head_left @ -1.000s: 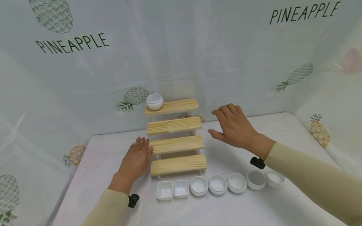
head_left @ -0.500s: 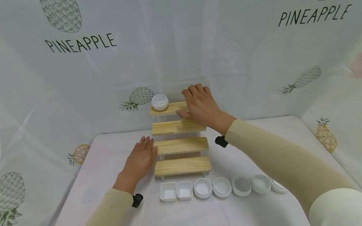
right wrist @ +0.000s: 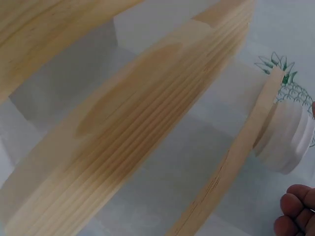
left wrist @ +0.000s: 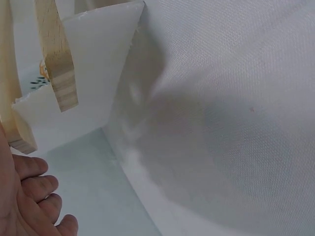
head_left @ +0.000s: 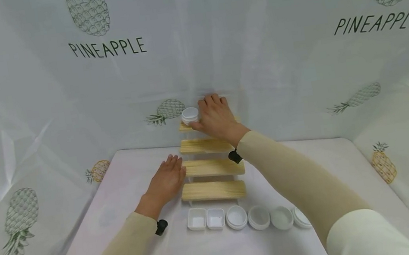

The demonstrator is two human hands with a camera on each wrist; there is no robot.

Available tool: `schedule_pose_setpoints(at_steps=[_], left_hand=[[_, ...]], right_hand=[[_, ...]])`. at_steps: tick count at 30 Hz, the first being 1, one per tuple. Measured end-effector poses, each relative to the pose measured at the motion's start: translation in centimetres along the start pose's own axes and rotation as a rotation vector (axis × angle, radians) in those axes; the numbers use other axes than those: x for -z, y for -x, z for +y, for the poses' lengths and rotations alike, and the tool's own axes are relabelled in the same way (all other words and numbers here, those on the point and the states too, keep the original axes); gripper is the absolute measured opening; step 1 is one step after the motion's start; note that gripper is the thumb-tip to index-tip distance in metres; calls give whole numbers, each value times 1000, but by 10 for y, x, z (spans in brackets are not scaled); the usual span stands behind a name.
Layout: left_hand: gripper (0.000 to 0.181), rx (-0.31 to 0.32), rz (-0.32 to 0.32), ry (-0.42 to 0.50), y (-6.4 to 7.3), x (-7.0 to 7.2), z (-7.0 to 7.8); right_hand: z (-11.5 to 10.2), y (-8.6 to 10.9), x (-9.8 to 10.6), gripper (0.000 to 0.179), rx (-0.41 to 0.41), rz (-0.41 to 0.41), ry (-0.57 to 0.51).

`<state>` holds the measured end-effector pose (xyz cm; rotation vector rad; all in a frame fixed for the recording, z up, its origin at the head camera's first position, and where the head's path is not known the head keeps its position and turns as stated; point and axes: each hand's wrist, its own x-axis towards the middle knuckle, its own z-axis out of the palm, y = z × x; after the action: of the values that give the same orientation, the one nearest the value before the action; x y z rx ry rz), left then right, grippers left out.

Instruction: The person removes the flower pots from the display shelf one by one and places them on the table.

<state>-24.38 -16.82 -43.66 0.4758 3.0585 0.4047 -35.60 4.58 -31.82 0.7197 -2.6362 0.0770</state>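
A stepped stand with wooden shelves (head_left: 213, 190) rises at mid-table. On its top shelf, at the left end, sits a round white bowl (head_left: 189, 114), also visible as a ridged bowl (right wrist: 283, 140) in the right wrist view. My right hand (head_left: 215, 117) is over the top shelf just right of this bowl, thumb near its front. In the right wrist view its fingertips (right wrist: 291, 209) lie apart from the bowl. My left hand (head_left: 166, 178) rests alongside the stand's left end, fingers extended. The left wrist view has its fingers (left wrist: 42, 187) near a shelf end (left wrist: 22, 140).
In front of the stand runs a row of white dishes: two square ones, with a square dish (head_left: 196, 219) leftmost, then several round bowls (head_left: 236, 216). My right forearm passes above the row's right end. A pineapple-print sheet (head_left: 278, 69) hangs close behind the stand.
My right hand has moved left and up from beside the stand to the top shelf, close to the bowl. The left hand stays beside the stand. The head view has shifted slightly.
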Motion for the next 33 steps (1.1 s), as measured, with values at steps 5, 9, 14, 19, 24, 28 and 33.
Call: schedule_pose_setpoints(at_steps=[5, 9, 14, 19, 24, 28, 33], left_hand=[[63, -1, -9, 1, 0, -2, 1], [62, 1, -7, -4, 1, -1, 2], [62, -1, 5, -9, 2, -1, 0], [62, -11, 19, -23, 3, -2, -2], [62, -17, 29, -33, 0, -4, -3], [63, -12, 27, -48, 0, -4, -4], [62, -10, 27, -46, 0, -4, -4]], right_hand=[[-7, -9, -6, 76, -37, -66, 14], [-10, -14, -8, 81, -81, -100, 11], [-13, -19, -9, 81, -114, -128, -10], [-12, -18, -8, 74, -89, -118, -58], [-5, -10, -8, 66, -13, -55, -85], [-2, -5, -11, 65, 66, 6, -20], [0, -2, -13, 64, 114, 57, 31]])
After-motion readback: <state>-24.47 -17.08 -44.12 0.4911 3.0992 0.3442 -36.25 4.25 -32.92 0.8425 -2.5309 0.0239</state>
